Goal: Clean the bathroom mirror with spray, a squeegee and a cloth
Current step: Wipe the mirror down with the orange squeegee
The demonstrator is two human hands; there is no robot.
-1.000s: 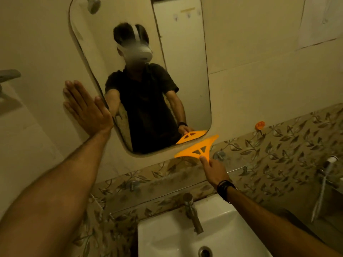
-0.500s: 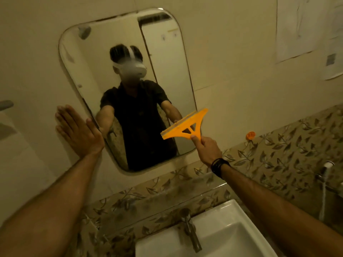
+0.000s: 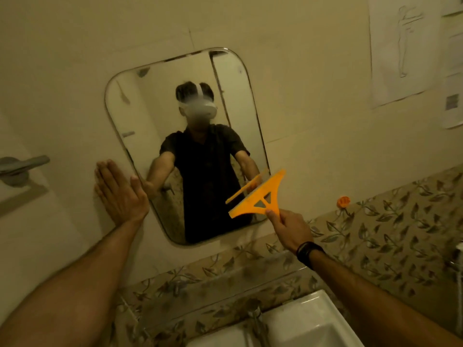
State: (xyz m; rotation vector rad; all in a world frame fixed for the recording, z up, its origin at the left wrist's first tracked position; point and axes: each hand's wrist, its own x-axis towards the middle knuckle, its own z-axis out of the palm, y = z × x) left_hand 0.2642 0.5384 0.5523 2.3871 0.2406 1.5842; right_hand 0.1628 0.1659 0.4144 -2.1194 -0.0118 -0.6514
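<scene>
The white sink point(image 3: 310, 324) occupies the bottom edge of the view, with the metal tap point(image 3: 255, 313) at its back rim. Both forearms extend forward over it toward the wall.

The right hand point(image 3: 292, 230) wears a dark wristband point(image 3: 309, 252). Its thumb and fingers are curled and pinched around the handle of the orange squeegee point(image 3: 258, 197); the grip is clamped on the handle end only. The squeegee is a flat triangular frame with a cut-out centre. Its wide blade edge points up and to the left, tilted, at the lower right corner of the mirror point(image 3: 150, 101). Whether the blade touches the glass cannot be determined; its orange reflection lies just beside it in the mirror.

The left hand point(image 3: 120, 194) is flat, fingers straight and together, palm pressed on the pale wall tile. The thumb lies at the lower left edge of the mirror. This hand holds nothing.

The mirror is a rounded rectangle fixed to the wall, appearing tilted in this view. It reflects the person in a dark shirt with a white headset. Streaks and marks are visible on the upper left area of the glass.

Below the mirror runs a band of leaf-patterned tiles point(image 3: 390, 231). An orange hook point(image 3: 342, 202) is fixed at the upper edge of this band, to the right of the squeegee and well apart from it. A grey fitting point(image 3: 20, 169) projects from the wall at the left edge. Paper sheets point(image 3: 400, 48) hang at the upper right corner.
</scene>
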